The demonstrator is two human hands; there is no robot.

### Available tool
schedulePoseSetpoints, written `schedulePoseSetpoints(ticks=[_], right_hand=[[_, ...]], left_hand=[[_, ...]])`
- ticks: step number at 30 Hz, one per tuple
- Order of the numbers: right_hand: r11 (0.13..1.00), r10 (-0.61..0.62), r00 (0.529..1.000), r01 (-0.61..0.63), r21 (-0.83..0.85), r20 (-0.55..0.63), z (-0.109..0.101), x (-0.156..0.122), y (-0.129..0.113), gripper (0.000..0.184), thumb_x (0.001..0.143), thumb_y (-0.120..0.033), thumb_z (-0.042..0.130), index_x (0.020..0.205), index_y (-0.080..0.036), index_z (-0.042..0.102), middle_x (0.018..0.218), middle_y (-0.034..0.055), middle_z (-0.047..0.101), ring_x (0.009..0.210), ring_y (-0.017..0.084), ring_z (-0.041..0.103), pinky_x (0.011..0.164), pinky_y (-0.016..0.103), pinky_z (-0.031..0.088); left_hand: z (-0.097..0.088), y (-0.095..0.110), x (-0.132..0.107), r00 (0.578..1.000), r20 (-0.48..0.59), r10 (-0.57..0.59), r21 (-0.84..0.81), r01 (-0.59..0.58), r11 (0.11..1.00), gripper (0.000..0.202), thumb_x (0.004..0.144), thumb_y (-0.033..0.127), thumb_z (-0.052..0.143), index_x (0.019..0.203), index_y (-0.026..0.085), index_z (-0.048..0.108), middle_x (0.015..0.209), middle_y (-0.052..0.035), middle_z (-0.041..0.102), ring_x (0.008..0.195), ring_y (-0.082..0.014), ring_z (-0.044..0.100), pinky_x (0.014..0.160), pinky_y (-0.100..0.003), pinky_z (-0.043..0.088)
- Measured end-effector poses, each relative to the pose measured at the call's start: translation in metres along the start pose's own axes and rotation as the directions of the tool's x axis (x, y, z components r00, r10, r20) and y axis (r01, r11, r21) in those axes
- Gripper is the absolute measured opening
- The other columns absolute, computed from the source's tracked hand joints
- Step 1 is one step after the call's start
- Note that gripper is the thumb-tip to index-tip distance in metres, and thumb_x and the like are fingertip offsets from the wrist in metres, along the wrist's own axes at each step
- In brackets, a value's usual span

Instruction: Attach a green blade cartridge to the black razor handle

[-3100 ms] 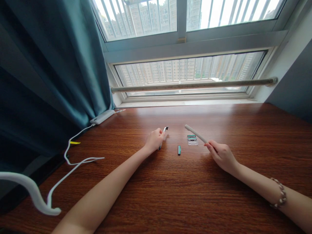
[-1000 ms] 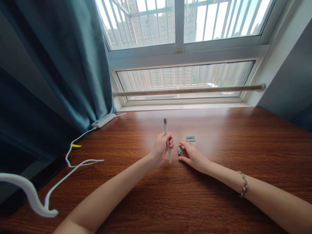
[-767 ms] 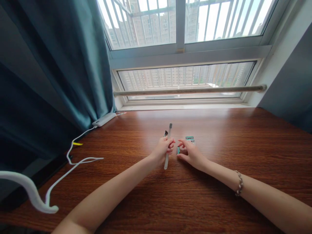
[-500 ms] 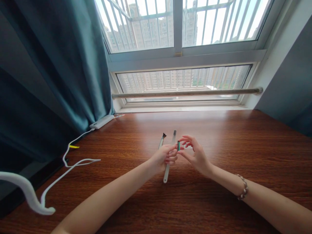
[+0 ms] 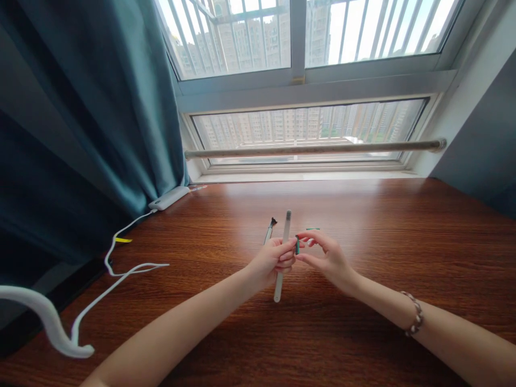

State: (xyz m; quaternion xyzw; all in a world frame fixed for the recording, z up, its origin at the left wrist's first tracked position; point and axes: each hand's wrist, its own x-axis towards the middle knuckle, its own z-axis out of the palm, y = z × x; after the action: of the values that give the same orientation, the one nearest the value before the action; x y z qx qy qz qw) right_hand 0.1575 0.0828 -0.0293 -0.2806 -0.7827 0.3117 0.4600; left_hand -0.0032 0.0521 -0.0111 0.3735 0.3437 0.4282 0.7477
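Two hands come together over the wood-grained bench (image 5: 258, 344). The left hand (image 5: 274, 263) is closed around a toothbrush (image 5: 286, 230) mid-handle, a grip that likely leaves its thumb and forefinger free to steady the razor blade (image 5: 297, 245) just beside them. The right hand (image 5: 327, 259) pinches that blade by its ends, probably to spare the skin, its other fingers loosely curled. A razor handle (image 5: 269, 232) sticks out past the left hand; whether it is gripped too, I cannot tell. More blades (image 5: 313, 229) lie mostly hidden beyond the right hand. Window light glazes the bench's far side; a blue curtain (image 5: 100, 97) and white cable (image 5: 137, 270) fill the left.
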Motion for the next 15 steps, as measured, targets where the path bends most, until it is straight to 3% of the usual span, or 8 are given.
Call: schedulePoseSetpoints(ticks=[7,10,15], right_hand=[[0.998,0.036,0.999,-0.038,0.055,0.034,0.002,-0.002,0.007,0.039,0.066,-0.029,0.069,0.102,-0.021,0.056,0.095,0.0056,0.059,0.079,0.018,0.053,0.072,0.034,0.044],[0.975,0.136,0.989,-0.143,0.172,0.052,0.000,0.001,0.007,0.038,0.067,-0.030,0.068,0.102,-0.022,0.056,0.097,0.0056,0.060,0.085,0.019,0.054,0.076,0.034,0.044],[0.769,0.373,0.925,-0.349,0.536,0.068,-0.008,0.012,0.007,0.035,0.071,-0.031,0.064,0.104,-0.024,0.056,0.104,0.0052,0.059,0.088,0.017,0.056,0.079,0.032,0.043]], left_hand=[[0.003,-0.001,-0.002,1.000,-0.017,0.011,0.033,-0.010,0.999,0.027,0.074,0.038,0.058,0.069,0.013,0.051,0.041,0.0100,0.025,0.036,-0.0013,0.013,0.035,-0.016,0.008],[0.004,-0.002,0.000,0.996,-0.053,0.069,0.056,-0.066,0.996,0.029,0.077,0.041,0.052,0.072,0.013,0.052,0.041,0.0084,0.030,0.035,-0.0019,0.017,0.036,-0.017,0.009],[0.005,-0.003,0.000,0.983,-0.085,0.165,0.105,-0.156,0.982,0.036,0.083,0.045,0.038,0.085,0.014,0.054,0.047,0.0039,0.043,0.038,-0.0047,0.030,0.040,-0.019,0.021]])
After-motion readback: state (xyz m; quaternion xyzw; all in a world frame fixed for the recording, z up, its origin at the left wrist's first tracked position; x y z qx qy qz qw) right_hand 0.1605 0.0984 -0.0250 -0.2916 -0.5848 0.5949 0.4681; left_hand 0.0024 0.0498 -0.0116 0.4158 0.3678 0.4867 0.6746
